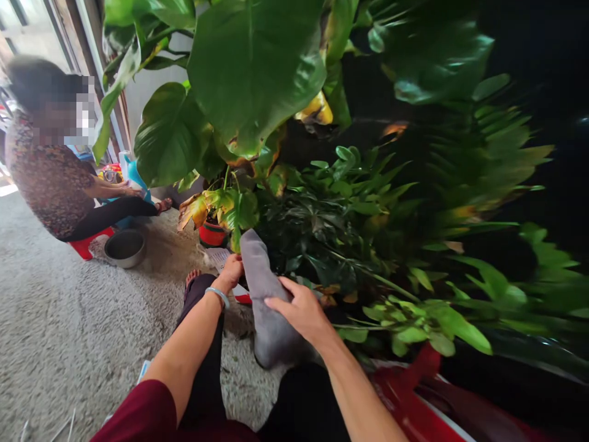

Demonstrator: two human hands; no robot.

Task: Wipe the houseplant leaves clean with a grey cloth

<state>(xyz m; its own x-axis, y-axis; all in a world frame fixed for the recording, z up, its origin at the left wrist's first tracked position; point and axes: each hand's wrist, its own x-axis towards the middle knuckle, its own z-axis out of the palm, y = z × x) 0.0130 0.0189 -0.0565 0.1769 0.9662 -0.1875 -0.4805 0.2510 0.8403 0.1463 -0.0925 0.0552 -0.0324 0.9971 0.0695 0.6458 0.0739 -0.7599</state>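
Both hands, left hand [231, 270] and right hand [301, 310], grip soft grey cloth [264, 294].

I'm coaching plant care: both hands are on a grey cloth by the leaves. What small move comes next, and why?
Probably lift the cloth to the nearest leaf: the left hand and right hand already hold it just below.
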